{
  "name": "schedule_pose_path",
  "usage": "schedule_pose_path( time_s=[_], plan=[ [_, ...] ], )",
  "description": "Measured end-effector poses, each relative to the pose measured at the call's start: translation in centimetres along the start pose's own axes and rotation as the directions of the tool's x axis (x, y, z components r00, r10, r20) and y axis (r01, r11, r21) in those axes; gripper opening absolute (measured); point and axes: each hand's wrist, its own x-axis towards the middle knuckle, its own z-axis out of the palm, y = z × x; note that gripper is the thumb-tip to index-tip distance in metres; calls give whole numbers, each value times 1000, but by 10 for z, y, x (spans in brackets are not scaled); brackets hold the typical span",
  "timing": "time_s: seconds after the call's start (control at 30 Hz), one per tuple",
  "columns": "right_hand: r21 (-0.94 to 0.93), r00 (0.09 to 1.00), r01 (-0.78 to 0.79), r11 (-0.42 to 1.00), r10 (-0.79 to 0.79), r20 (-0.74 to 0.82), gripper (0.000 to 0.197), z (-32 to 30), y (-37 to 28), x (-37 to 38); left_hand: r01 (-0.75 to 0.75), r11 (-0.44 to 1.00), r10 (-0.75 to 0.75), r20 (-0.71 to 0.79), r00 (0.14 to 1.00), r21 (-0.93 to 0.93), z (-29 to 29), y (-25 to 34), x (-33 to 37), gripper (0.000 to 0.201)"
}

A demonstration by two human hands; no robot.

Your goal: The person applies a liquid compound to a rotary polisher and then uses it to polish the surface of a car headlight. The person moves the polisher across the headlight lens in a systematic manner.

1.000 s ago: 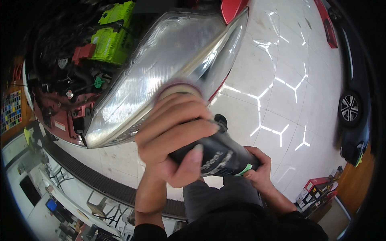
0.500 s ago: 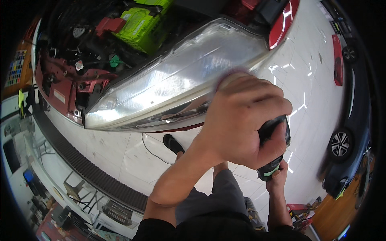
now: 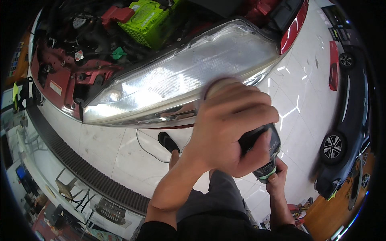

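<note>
A long, clear car headlight (image 3: 177,72) with bright reflections spans the view in front of me. At its near edge, right of the middle, is the round pad (image 3: 219,85) of a black and green hand-held power polisher, its rim blurred and reddish. My left hand (image 3: 237,124) is wrapped over the head of the polisher (image 3: 263,146), hiding much of it and the spot where the pad meets the lens. Lower down, my right hand (image 3: 278,176) grips the green-banded rear end of the tool.
Beyond the headlight lies the open engine bay with a bright green battery (image 3: 144,24). Red bodywork (image 3: 295,26) adjoins the lamp at the right. A cable (image 3: 150,152) runs on the tiled floor near my foot. A dark car (image 3: 345,128) stands far right; a floor grate (image 3: 88,168) crosses at left.
Both hands and the polisher have shifted left along the headlight's near edge, baring more of its right end. The whole view has turned slightly. Both hands keep their hold.
</note>
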Motion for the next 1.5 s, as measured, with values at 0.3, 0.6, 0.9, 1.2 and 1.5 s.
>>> schedule_pose_path(
  time_s=[0.3, 0.6, 0.9, 1.2, 1.5],
  plan=[
    [65, 998, -45, 997, 42, 41, 105, 25, -11, -6, -20, 1000, 20, -38, 999, -11, -22, 5, -14, 28],
    [-17, 996, -49, 999, 50, 79, 100, 42, -10, -10, -18, 1000, 18, -73, 997, 12, -41, 7, -32, 35],
    [-14, 993, -43, 999, 44, 113, 94, 61, -7, -14, 20, 999, -17, -125, 992, 25, -61, 15, -48, 35],
    [-87, 990, 12, 996, 0, 143, 92, 79, 2, -18, 43, 999, -39, -140, 989, 24, -83, 22, -66, 36],
    [-96, 970, 186, 978, -168, 173, 88, 77, 29, -3, 56, 990, -48, -63, 997, 129, -80, 26, -72, 36]
  ],
)
